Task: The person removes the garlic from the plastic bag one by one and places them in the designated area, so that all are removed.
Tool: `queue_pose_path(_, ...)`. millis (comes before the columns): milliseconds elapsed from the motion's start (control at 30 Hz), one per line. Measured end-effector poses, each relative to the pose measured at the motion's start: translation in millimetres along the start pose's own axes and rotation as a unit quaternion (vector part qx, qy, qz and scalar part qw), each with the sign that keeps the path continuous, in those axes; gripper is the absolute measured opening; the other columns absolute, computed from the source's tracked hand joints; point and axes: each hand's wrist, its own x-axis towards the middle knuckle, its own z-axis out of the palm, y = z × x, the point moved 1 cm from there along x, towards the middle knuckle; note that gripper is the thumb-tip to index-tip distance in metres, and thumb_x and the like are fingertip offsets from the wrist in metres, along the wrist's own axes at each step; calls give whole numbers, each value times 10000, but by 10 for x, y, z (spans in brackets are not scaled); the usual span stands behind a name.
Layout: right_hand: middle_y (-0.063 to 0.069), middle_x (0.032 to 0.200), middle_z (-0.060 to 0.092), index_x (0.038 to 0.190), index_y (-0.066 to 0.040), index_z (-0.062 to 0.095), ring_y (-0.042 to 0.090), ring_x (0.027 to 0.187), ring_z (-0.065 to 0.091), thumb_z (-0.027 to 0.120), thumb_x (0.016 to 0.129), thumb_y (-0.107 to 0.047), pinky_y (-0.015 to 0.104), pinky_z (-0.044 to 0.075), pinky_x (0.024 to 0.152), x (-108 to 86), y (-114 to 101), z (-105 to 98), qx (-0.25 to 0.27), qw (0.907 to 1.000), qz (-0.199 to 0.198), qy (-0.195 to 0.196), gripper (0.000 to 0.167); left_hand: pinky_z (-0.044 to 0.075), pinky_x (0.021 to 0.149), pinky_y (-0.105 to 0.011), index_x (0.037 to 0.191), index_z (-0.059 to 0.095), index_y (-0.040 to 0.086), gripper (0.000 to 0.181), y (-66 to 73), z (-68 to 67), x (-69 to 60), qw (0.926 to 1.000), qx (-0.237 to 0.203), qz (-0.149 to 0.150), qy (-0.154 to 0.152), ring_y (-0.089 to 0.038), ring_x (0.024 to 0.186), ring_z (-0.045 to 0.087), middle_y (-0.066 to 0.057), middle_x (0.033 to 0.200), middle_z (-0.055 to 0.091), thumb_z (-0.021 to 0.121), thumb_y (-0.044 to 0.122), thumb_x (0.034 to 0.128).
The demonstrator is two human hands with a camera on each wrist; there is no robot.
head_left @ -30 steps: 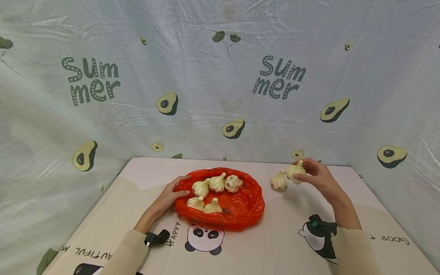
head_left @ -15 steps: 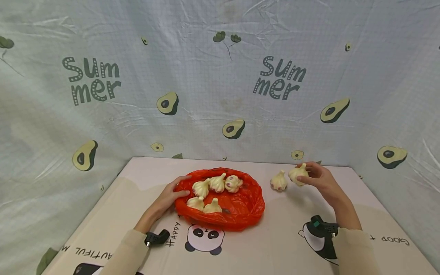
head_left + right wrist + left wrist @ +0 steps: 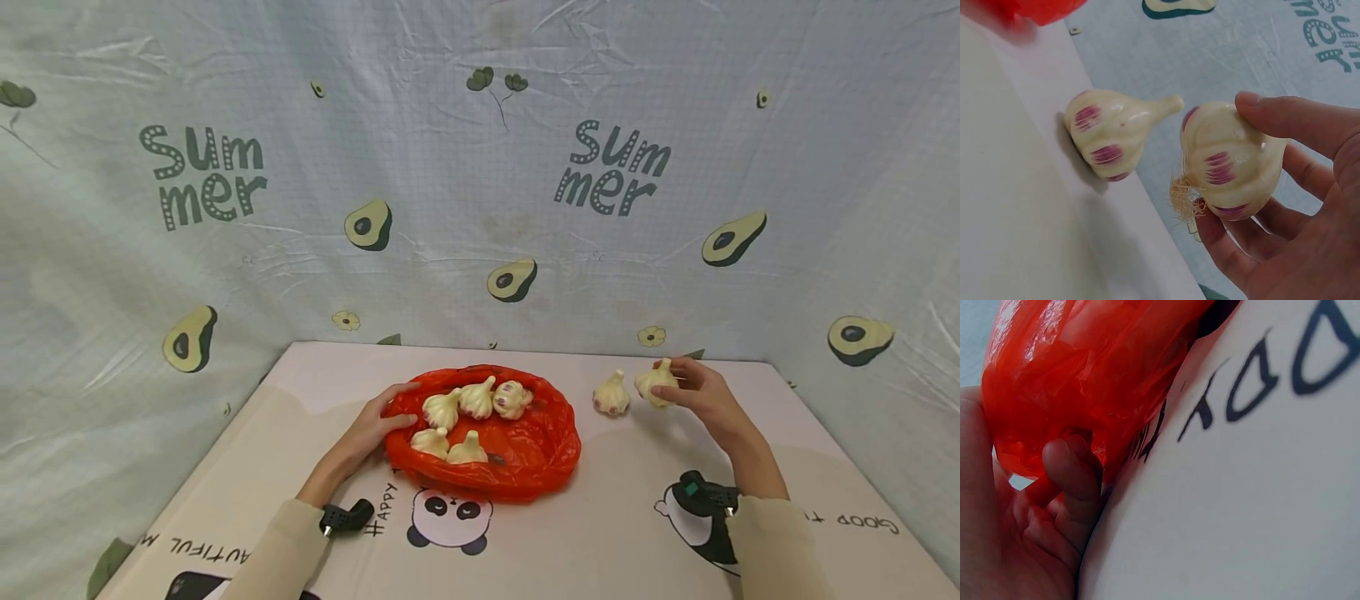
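A red plastic bag [image 3: 525, 483] with a rolled-down rim lies on the table, several garlic bulbs [image 3: 476, 398] inside it. My left hand [image 3: 371, 427] grips its left side; the left wrist view shows fingers [image 3: 1066, 465] curled against the red plastic [image 3: 1085, 369]. Right of the bag, my right hand [image 3: 705, 396] pinches a garlic bulb [image 3: 654, 385] between thumb and fingers. In the right wrist view that held bulb [image 3: 1229, 162] shows purple streaks and a tuft of roots. Another garlic bulb [image 3: 611, 396] sits on the table just left of it, a small gap between them.
The pale table [image 3: 585, 533] carries printed pandas and lettering. A light curtain [image 3: 420, 167] with avocado prints hangs behind and at both sides. A dark object [image 3: 187, 586] shows at the lower left edge.
My right hand has moved slightly right and down with its garlic bulb, opening a gap to the bulb on the table. The left hand and the bag have stayed in place.
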Motion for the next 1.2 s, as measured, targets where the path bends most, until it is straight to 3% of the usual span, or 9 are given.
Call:
queue_pose_path(200, 215, 1475, 508, 1478, 14, 478, -88, 1045, 544, 720, 974, -262, 111, 448, 873, 19, 45, 6, -126, 9999, 6, 90, 623, 440, 1167, -568, 1540, 448, 233, 585, -10, 9, 17, 10000, -23, 1, -14, -427, 1506, 363, -129, 1668, 333, 619, 198, 981)
queue_pose_path(567, 261, 1519, 469, 1486, 27, 457, -64, 1057, 511, 695, 989, -266, 63, 440, 846, 20, 113, 5, -247, 9994, 42, 219, 625, 434, 1171, -574, 1546, 442, 217, 594, -5, -1, 3, 10000, 1, 60, -17, -434, 1513, 347, -141, 1671, 328, 622, 202, 980)
queue_pose_path(800, 306, 1540, 434, 1499, 32, 434, 313, 1298, 514, 679, 997, -266, 107, 414, 858, 69, 195, 23, -468, 9982, 327, 199, 633, 430, 1175, -573, 1556, 430, 190, 602, -2, -12, -7, 9999, 0, 104, -46, -444, 1511, 342, -161, 1673, 317, 618, 204, 985)
queue_pose_path(967, 304, 1557, 411, 1503, 36, 422, 330, 1293, 507, 683, 993, -272, 106, 413, 840, 71, 228, 37, -521, 9974, 477, 162, 651, 431, 1176, -564, 1543, 447, 204, 593, -2, -8, -5, 10000, -7, 52, -18, -427, 1511, 351, -141, 1672, 325, 627, 204, 978)
queue_pose_path(1067, 309, 1574, 384, 1510, 49, 401, 390, 1338, 485, 684, 991, -277, 183, 430, 900, 67, 245, 47, -506, 9968, 590, 164, 675, 440, 1169, -563, 1542, 447, 200, 592, -1, -7, -2, 10000, 0, 69, -13, -432, 1507, 355, -145, 1671, 326, 627, 204, 978)
queue_pose_path(1200, 333, 1585, 353, 1518, 82, 360, 475, 1409, 415, 679, 992, -291, 438, 463, 1055, 69, 268, 60, -565, 9956, 734, 169, 720, 452, 1158, -564, 1546, 442, 192, 595, 4, -8, -2, 9999, 27, 104, -15, -447, 1502, 357, -160, 1669, 327, 621, 204, 980)
